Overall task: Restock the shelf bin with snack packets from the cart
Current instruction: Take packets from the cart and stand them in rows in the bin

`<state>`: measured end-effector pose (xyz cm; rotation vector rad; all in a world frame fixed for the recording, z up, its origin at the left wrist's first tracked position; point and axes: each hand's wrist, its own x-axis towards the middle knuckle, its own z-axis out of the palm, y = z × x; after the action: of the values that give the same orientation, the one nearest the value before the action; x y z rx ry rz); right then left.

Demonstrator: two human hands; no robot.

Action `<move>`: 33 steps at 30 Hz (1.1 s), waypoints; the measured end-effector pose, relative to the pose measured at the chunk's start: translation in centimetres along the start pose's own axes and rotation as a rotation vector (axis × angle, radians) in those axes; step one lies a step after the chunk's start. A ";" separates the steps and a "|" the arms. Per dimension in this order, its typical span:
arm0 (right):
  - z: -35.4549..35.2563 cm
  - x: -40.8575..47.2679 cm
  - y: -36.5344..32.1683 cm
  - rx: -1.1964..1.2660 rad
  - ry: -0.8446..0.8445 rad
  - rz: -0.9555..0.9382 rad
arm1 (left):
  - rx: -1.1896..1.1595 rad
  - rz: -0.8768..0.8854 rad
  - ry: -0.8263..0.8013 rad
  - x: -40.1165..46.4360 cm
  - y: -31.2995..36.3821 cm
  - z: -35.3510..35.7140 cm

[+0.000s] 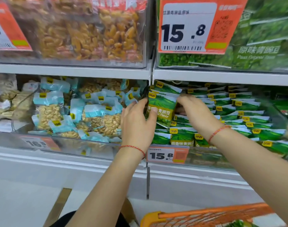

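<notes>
- Head view: the left hand [136,123] and the right hand [194,110] hold a small stack of green snack packets [163,107] upright between them, at the far left end of the shelf bin [205,158].
- The left thumb lies across the front of the foremost packet and the other fingers [136,103] curl round its left edge; the right hand's fingers curl behind the stack's right edge, so both hands are grasping the packets.
- The stack sits just beside the white divider [150,79] that separates this bin from the neighbouring bin of blue-topped nut packets [84,110]; its top reaches close under the upper shelf edge [221,77].
- To the right, rows of matching green packets [241,112] stand tilted and tightly packed, touching one another, leaving little room.
- A clear front lip with a 15.8 price tag [167,155] bounds the bin below the wrists.
- The orange cart [205,215] shows at the bottom right, near the right forearm, with something green inside it.
</notes>
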<state>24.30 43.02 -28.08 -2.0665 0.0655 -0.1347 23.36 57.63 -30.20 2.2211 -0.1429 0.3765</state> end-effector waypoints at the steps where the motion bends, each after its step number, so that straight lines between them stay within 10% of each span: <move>1: 0.0 -0.2 0.0 -0.034 0.011 -0.014 | -0.009 -0.004 -0.011 0.0 0.0 0.0; 20: 0.6 3.9 -1.7 -0.210 -0.111 0.206 | 0.008 0.054 -0.284 1.4 -0.6 -1.5; 33: -1.6 -3.4 -0.8 -0.273 0.188 -0.139 | 0.188 0.070 -0.342 0.9 -0.2 -2.4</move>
<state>20.67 42.39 -26.84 -2.3254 0.0580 -0.4268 23.75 59.64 -28.59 2.4572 -0.3825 0.0447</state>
